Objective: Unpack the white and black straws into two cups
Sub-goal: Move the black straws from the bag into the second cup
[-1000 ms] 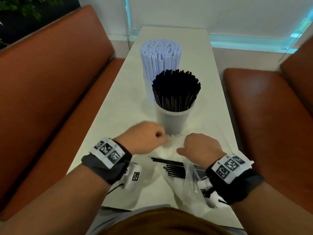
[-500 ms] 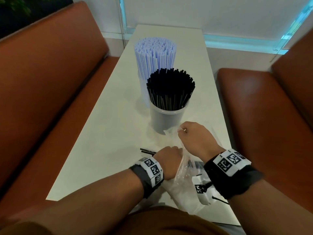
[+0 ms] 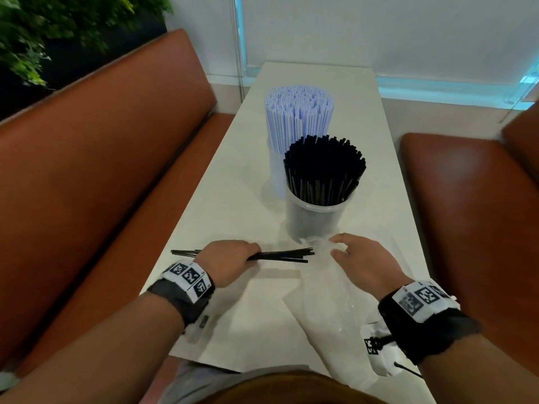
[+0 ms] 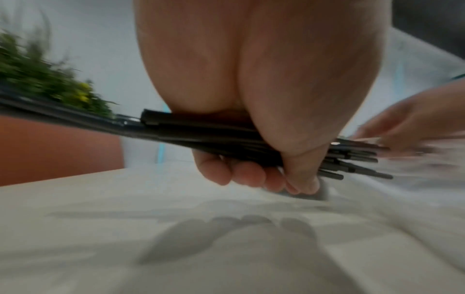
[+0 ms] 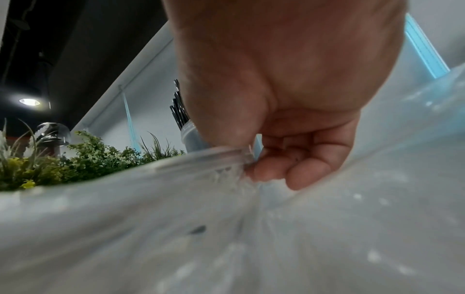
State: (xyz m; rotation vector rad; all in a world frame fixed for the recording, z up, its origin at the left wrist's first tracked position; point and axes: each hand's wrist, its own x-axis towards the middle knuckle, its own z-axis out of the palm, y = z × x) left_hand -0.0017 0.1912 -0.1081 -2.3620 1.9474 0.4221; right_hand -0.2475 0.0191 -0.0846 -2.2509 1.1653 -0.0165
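Observation:
My left hand (image 3: 230,258) grips a small bundle of black straws (image 3: 285,255) just above the table, lying level and pointing right; in the left wrist view the fingers (image 4: 251,175) curl round the bundle (image 4: 201,137). My right hand (image 3: 358,258) pinches the edge of the clear plastic bag (image 3: 329,301), seen close in the right wrist view (image 5: 249,159). Beyond the hands stands a clear cup (image 3: 318,223) packed with upright black straws (image 3: 323,167). Behind it, a second cup (image 3: 274,170) is full of white straws (image 3: 297,112).
The narrow white table (image 3: 233,205) runs away from me between two orange-brown benches, left (image 3: 102,170) and right (image 3: 466,199). Green plants (image 3: 43,24) sit behind the left bench. A window wall closes the far end.
My left hand has drawn the black straws out of the bag to the left and holds them clear of it. My right hand stayed on the bag's mouth.

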